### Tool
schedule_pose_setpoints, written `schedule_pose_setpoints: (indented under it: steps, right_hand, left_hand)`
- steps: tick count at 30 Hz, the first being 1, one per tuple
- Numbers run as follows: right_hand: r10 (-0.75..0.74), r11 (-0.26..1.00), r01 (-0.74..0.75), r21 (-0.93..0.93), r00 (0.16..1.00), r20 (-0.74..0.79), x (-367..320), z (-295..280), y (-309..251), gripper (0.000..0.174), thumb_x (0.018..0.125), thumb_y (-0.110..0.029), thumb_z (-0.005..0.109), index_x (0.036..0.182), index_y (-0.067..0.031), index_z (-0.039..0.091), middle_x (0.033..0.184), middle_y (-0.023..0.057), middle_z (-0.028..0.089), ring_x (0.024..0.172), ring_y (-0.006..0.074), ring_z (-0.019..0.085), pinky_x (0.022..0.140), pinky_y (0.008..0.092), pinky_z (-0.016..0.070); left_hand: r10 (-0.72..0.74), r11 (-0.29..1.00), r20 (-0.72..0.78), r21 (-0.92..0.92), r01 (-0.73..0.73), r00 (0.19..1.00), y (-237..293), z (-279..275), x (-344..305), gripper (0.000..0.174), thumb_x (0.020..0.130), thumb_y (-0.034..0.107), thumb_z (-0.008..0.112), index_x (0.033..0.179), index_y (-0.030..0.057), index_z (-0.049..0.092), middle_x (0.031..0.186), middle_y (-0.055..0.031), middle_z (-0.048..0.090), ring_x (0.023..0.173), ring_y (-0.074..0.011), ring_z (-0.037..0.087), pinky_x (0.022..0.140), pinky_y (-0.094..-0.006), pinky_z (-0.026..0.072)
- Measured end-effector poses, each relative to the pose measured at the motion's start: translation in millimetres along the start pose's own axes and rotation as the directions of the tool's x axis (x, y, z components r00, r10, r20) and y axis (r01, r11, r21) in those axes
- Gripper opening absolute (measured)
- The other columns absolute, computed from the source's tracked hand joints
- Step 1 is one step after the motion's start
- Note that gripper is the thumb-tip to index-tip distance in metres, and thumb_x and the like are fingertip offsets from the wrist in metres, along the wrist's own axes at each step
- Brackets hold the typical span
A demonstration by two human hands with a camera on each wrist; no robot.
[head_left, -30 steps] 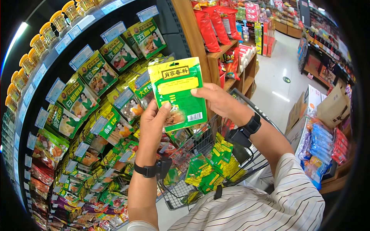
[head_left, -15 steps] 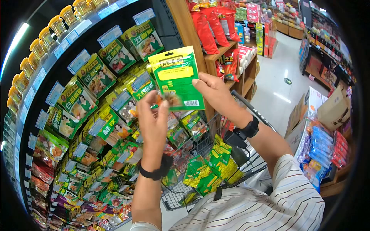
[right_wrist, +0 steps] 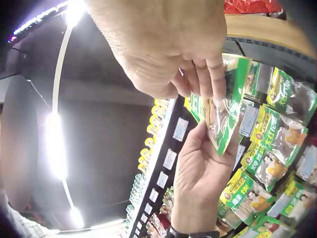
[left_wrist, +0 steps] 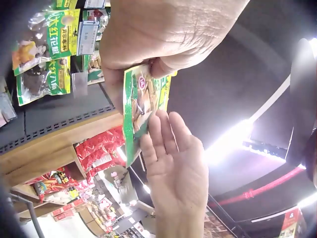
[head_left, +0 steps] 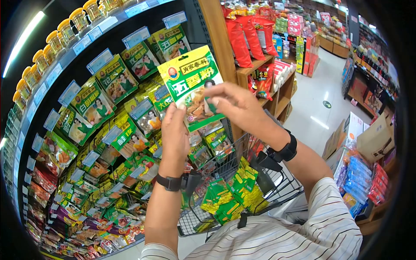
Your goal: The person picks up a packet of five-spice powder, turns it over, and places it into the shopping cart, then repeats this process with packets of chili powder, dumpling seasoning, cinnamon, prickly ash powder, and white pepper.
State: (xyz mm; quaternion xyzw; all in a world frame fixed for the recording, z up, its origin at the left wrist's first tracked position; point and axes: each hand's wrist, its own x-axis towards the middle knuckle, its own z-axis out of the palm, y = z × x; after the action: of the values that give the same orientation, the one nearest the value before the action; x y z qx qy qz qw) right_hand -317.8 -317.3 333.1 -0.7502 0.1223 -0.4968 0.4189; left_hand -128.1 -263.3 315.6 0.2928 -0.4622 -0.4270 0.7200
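Rack (head_left: 108,35): left. Cart (head_left: 185,226): below. Your right hand (head_left: 242,106), fingers extended, is at the packet's front. Your left hand (head_left: 175,134) pinches the raised packet (head_left: 197,104), lower left. Judged step: inspection; next move requires steady left-hand support.

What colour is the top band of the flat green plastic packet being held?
The top band of the packet is yellow, clearest in the head view.
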Motion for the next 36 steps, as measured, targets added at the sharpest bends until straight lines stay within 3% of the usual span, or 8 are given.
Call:
schedule_pose_setpoints:
  steps: [2, 7, 10, 16, 20, 22, 30, 36]
  right_hand:
    - [-0.002, 0.999, -0.004, -0.038, 0.987, -0.159, 6, -8, 7, 0.027, 0.093, -0.014, 0.06, 0.117, 0.0004, 0.061, 0.1, 0.0062, 0.063, 0.089, 0.0092, 0.062, 0.075, 0.0265, 0.0521]
    - [0.181, 0.983, -0.181, 0.006, 0.975, -0.128, 17, -15, 7, 0.033, 0.095, -0.025, 0.062, 0.108, 0.0053, 0.059, 0.087, 0.0078, 0.063, 0.068, 0.0098, 0.063, 0.052, 0.0233, 0.0465]
    - [0.289, 0.957, -0.289, -0.017, 0.953, 0.09, 28, -25, 12, 0.028, 0.095, -0.027, 0.062, 0.097, 0.0007, 0.06, 0.073, 0.0036, 0.061, 0.058, 0.0087, 0.059, 0.048, 0.0231, 0.0454]
    - [0.277, 0.959, -0.283, 0.036, 0.955, 0.109, 56, -23, 25, 0.025, 0.096, -0.027, 0.063, 0.091, -0.003, 0.059, 0.063, 0.0022, 0.06, 0.051, 0.0083, 0.056, 0.048, 0.0219, 0.044]
    - [0.32, 0.947, -0.32, -0.031, 0.927, 0.195, 85, -21, 26, 0.025, 0.096, -0.027, 0.058, 0.096, -0.0018, 0.061, 0.074, 0.0039, 0.062, 0.056, 0.0125, 0.062, 0.046, 0.0256, 0.0502]
    - [0.339, 0.94, -0.339, -0.031, 0.925, 0.169, 106, -26, 32, 0.027, 0.096, -0.023, 0.053, 0.108, 0.0007, 0.058, 0.095, 0.0093, 0.065, 0.061, 0.0166, 0.066, 0.048, 0.0275, 0.0526]
    - [0.134, 0.953, -0.113, -0.28, 0.989, 0.056, 183, -47, 58, 0.042, 0.094, -0.018, 0.05, 0.132, 0.0008, 0.053, 0.108, 0.0148, 0.064, 0.07, 0.0181, 0.069, 0.055, 0.0299, 0.0559]
    - [0.086, 0.952, -0.07, -0.299, 0.995, 0.041, 187, -36, 73, 0.043, 0.094, -0.016, 0.05, 0.133, 0.0015, 0.052, 0.111, 0.0169, 0.063, 0.071, 0.0176, 0.068, 0.055, 0.0306, 0.0552]
  left_hand:
    - [0.025, 0.999, 0.003, -0.021, -0.025, 1.0, 1, -3, 2, 0.03, 0.1, 0.013, 0.049, 0.126, 0.0001, 0.053, 0.117, -0.0061, 0.063, 0.105, -0.0116, 0.06, 0.089, -0.0266, 0.0484]
    - [0.048, 0.998, 0.021, 0.028, -0.049, 0.999, 13, -3, 4, 0.03, 0.1, 0.013, 0.05, 0.127, -0.0003, 0.053, 0.119, -0.0069, 0.063, 0.106, -0.0126, 0.06, 0.094, -0.0294, 0.0473]
    - [0.051, 0.996, 0.028, 0.065, -0.052, 0.998, 17, -5, 8, 0.03, 0.1, 0.014, 0.051, 0.126, -0.0003, 0.054, 0.119, -0.0065, 0.063, 0.105, -0.0124, 0.06, 0.094, -0.0299, 0.0469]
    - [-0.071, 0.924, -0.018, 0.376, 0.073, 0.997, 34, -17, 24, 0.033, 0.098, 0.023, 0.058, 0.123, 0.0021, 0.06, 0.113, -0.0021, 0.066, 0.101, -0.009, 0.059, 0.088, -0.0259, 0.0456]
    - [-0.124, 0.86, 0.01, 0.5, 0.102, 0.992, 45, -51, 52, 0.031, 0.096, 0.028, 0.064, 0.118, 0.0058, 0.065, 0.106, 0.0012, 0.067, 0.095, -0.0065, 0.058, 0.081, -0.0236, 0.0451]
    - [-0.13, 0.844, 0.014, 0.526, 0.103, 0.991, 60, -62, 67, 0.03, 0.096, 0.027, 0.064, 0.116, 0.006, 0.066, 0.105, 0.0017, 0.067, 0.093, -0.0065, 0.058, 0.08, -0.0236, 0.0454]
    - [-0.105, 0.891, 0.019, 0.445, 0.086, 0.994, 76, -87, 140, 0.033, 0.098, 0.024, 0.06, 0.121, 0.0009, 0.059, 0.106, -0.0043, 0.069, 0.087, -0.0099, 0.068, 0.072, -0.0251, 0.0565]
    - [-0.017, 0.745, -0.038, 0.666, 0.038, 0.999, 63, -77, 171, 0.031, 0.097, 0.032, 0.058, 0.111, 0.0056, 0.065, 0.08, 0.0048, 0.061, 0.065, -0.0038, 0.05, 0.053, -0.0219, 0.0374]
